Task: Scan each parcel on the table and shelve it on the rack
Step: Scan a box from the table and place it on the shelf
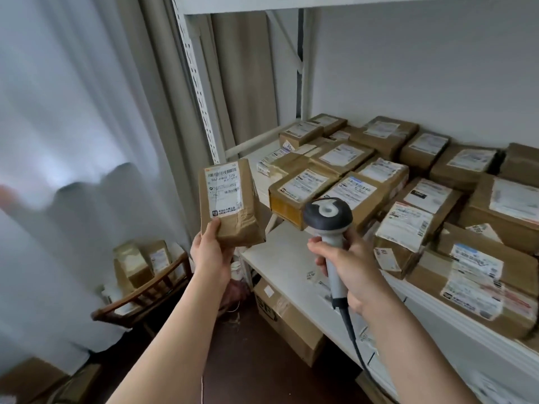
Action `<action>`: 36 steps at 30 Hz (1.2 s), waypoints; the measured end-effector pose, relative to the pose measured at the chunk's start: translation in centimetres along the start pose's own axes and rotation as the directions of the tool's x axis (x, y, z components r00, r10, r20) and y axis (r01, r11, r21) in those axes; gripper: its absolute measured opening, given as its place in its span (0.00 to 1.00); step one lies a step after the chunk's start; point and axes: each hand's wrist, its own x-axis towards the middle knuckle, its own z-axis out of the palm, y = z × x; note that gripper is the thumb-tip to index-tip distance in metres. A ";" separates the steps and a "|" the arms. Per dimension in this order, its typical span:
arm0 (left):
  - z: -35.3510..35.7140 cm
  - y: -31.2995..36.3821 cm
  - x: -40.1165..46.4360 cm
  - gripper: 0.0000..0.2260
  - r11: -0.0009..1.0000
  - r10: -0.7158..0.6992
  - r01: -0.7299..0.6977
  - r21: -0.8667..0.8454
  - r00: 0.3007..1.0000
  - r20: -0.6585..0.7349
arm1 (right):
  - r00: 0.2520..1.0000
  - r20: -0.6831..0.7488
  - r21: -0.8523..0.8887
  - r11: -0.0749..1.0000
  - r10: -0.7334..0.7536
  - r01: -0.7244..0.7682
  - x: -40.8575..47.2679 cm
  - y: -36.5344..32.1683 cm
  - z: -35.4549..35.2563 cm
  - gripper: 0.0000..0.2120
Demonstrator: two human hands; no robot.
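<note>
Parcel up in the left hand, pinched by its lower corner, label facing us; right hand wrapped round the scanner just beside it, head seemingly aimed away. Scan step: swing onto the barcode, then shelve on the rack beyond both grips.

The parcel is brown with a white label printed in black bars and text, with an orange strip at its top. The scanner has a dark grey head and a light grey handle. The rack is white, its boxes brown with white labels. The curtain is pale white; the chair is dark brown wood.
</note>
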 end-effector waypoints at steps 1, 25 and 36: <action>0.7 0.3 1.0 0.16 1.000 0.009 -0.009 0.002 1.000 -0.005 | 1.000 0.004 -0.011 1.000 -0.002 0.002 1.1 -0.1 0.2 0.10; 20.5 4.3 21.5 0.22 0.912 0.251 -0.166 0.376 0.949 -0.191 | 0.983 -0.012 -0.103 0.977 0.184 -0.184 14.6 -4.2 -1.8 0.17; 23.3 4.1 27.2 0.21 0.935 0.277 -0.218 0.280 0.942 -0.189 | 0.980 -0.002 -0.220 0.956 0.197 -0.192 16.7 -3.7 -0.3 0.16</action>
